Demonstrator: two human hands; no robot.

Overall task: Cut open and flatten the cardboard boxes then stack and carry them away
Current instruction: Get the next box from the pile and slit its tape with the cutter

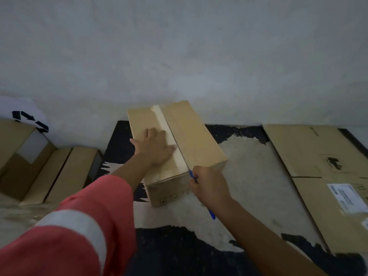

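A closed cardboard box [196,136] stands on the floor in the middle of the view, with a strip of tape [166,128] running down its top seam. My left hand [156,147] lies flat on the left half of the top, fingers straight. My right hand [210,186] grips a blue cutter [212,214] at the near end of the seam, where the tip [190,173] meets the box's top edge. A dark slit runs along the tape's right side.
Flattened cardboard sheets [310,156] with a white label lie on the floor at the right. Several boxes [49,172] stand at the left, beside a white bag with a black recycling mark [29,118]. A grey wall rises right behind the box. The floor is patchy black and grey.
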